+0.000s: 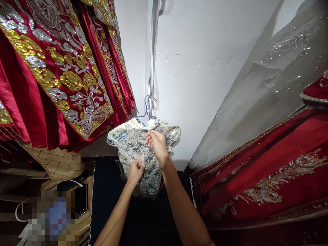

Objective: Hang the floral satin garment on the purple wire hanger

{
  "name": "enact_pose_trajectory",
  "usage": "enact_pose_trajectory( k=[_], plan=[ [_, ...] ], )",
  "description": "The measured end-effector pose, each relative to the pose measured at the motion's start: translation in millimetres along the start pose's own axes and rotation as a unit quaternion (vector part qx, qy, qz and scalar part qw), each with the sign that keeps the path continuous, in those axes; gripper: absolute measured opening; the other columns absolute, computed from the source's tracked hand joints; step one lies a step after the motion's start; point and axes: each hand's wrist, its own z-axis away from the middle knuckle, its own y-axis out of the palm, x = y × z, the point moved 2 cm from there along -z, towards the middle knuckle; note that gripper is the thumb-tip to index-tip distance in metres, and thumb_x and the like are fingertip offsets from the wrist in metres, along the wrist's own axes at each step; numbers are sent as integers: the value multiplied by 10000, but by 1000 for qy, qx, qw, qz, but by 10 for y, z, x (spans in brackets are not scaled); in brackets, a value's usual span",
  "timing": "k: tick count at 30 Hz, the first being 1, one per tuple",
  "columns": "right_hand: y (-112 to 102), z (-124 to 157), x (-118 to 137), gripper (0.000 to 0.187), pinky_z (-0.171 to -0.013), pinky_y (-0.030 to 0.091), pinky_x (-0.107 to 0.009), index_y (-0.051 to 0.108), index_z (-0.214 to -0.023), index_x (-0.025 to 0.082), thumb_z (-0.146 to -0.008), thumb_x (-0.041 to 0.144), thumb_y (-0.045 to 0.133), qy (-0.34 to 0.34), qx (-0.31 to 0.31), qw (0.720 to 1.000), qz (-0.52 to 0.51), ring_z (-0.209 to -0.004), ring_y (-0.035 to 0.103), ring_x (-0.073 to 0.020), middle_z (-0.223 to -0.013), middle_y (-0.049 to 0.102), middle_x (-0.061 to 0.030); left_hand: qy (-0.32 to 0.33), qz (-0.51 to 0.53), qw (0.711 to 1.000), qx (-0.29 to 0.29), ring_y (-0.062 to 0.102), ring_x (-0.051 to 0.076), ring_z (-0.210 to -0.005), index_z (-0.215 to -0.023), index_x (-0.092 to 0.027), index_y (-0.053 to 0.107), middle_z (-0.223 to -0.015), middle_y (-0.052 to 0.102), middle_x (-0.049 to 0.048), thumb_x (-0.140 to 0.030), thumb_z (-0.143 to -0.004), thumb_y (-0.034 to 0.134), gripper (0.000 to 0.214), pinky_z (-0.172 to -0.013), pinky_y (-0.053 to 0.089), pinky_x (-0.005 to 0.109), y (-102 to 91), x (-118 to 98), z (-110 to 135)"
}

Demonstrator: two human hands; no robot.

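A small cream dress [130,145] with a blue and green floral pattern hangs on a blue wire hanger [146,107] against the white wall. My right hand [156,145] pinches the fabric high up near the collar, fingers closed. Lower down, my left hand [135,171] is closed on the front of the same dress at about its waist. Both forearms reach up from the bottom of the view.
Red robes with gold and silver embroidery [64,68] hang at the upper left. More red embroidered cloth [269,171] and a grey sequined garment [276,75] fill the right. A dark blue surface [105,194] lies below; a quilted beige item [58,164] sits at left.
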Motion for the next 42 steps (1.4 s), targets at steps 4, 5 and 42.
enact_pose_trajectory(
  k=[4, 5, 42],
  plan=[
    [0, 185, 53, 237, -408, 288, -191, 594, -662, 173, -826, 329, 522, 4, 2, 999, 43, -398, 406, -73, -468, 543, 35, 83, 111, 990, -38, 674, 195, -873, -1158, -178, 623, -962, 709, 86, -292, -802, 678, 378, -826, 512, 308, -67, -798, -126],
    [6, 211, 110, 234, -418, 302, -194, 595, -664, 174, -826, 326, 524, -5, 9, 999, 51, -407, 418, -77, -468, 540, 36, 126, 136, 981, -60, 670, 193, -882, -1232, -196, 599, -963, 708, 78, -298, -819, 683, 434, -846, 509, 309, -100, -1039, -160],
    [-797, 726, -901, 365, -505, 394, -256, 695, -718, 157, -878, 456, 559, 230, 245, 900, 277, -511, 512, -132, -619, 625, -44, -16, 81, 995, 59, 546, 161, -819, -854, -180, 633, -842, 594, 12, -442, -844, 625, 263, -780, 437, 256, -407, -599, -36]
  ],
)
